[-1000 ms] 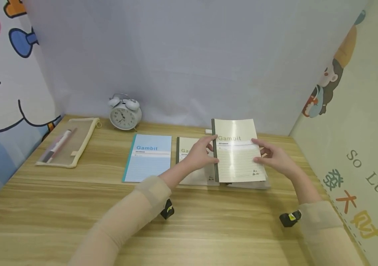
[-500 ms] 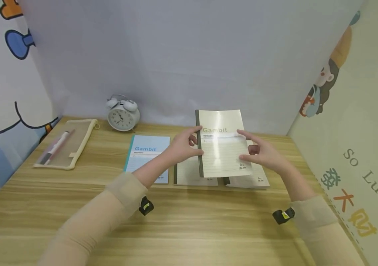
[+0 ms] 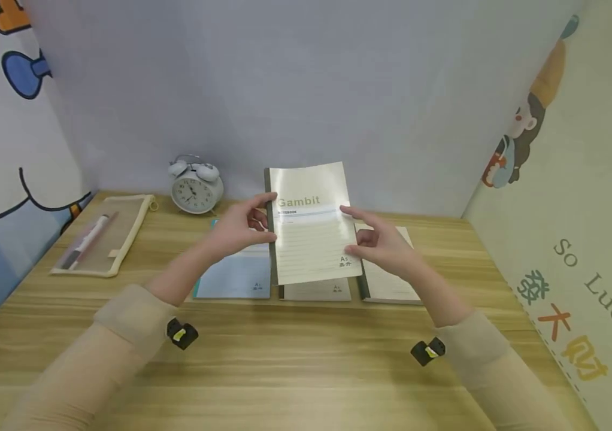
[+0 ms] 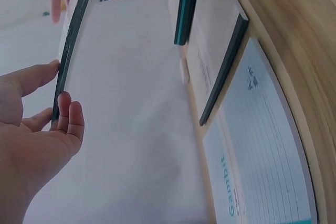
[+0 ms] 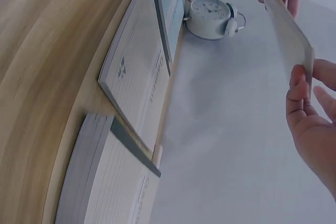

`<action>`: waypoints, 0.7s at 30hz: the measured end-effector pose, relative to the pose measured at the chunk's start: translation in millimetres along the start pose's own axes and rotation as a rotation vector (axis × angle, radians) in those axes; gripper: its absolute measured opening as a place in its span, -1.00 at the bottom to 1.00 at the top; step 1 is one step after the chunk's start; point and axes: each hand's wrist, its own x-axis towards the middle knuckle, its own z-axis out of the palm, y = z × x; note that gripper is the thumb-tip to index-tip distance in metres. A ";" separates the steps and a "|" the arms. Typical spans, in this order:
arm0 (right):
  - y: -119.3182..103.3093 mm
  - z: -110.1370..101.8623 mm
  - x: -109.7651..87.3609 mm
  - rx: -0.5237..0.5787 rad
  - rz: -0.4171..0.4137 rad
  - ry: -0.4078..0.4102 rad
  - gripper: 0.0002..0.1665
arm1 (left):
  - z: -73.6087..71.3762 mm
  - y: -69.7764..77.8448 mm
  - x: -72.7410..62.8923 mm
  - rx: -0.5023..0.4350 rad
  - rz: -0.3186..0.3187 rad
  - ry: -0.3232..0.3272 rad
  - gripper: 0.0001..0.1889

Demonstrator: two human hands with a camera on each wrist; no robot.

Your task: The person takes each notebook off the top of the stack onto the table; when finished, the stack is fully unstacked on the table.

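Both hands hold up a cream notebook (image 3: 314,230) marked "Gambit", with a dark spine along its left side. My left hand (image 3: 238,227) pinches the spine edge; in the left wrist view its thumb and fingers (image 4: 76,119) lie on either side of that spine. My right hand (image 3: 384,242) grips the opposite edge between thumb and fingers. Beneath the raised notebook lies another cream notebook (image 3: 317,291), mostly covered in the head view. To its left is a blue notebook (image 3: 238,278), partly behind my left hand. A stack of cream notebooks (image 5: 123,177) lies at the right.
A white twin-bell alarm clock (image 3: 195,191) stands at the back left of the wooden table (image 3: 284,371). Left of it lies a mesh zip pouch (image 3: 128,233) with pens inside. A pale cloth wall (image 3: 306,90) rises behind the table.
The cream notebook has travelled left and upward in both hands, from over the right stack to over the middle notebook. It now tilts slightly, and the right stack shows more.
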 end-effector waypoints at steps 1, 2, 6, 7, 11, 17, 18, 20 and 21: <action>-1.5 5.2 2.7 0.019 -0.009 0.015 -0.17 | -5.6 -2.0 -3.4 0.003 0.007 0.009 -0.17; -2.5 10.2 5.6 0.036 -0.011 0.031 -0.19 | -11.3 -4.3 -6.5 0.007 0.015 0.017 -0.17; -7.1 29.2 16.4 0.068 0.000 0.099 -0.27 | -32.8 -11.8 -18.6 0.064 0.028 0.043 -0.19; -8.4 33.9 19.2 0.062 0.005 0.109 -0.28 | -38.2 -13.5 -21.4 0.090 0.025 0.042 -0.19; -12.3 53.1 30.1 0.002 -0.005 0.086 -0.27 | -58.2 -18.4 -31.8 0.175 -0.015 0.017 -0.19; -10.6 83.0 44.7 -0.157 -0.044 -0.017 -0.16 | -85.8 -30.3 -46.8 0.306 -0.043 -0.037 -0.18; -9.1 88.3 47.3 -0.186 -0.047 -0.034 -0.15 | -89.5 -32.7 -49.1 0.332 -0.047 -0.040 -0.19; -5.9 98.8 52.2 -0.226 -0.054 -0.071 -0.14 | -96.4 -37.4 -53.3 0.388 -0.051 -0.041 -0.19; -4.5 104.0 54.4 -0.241 -0.057 -0.091 -0.13 | -99.5 -39.6 -55.2 0.414 -0.054 -0.043 -0.19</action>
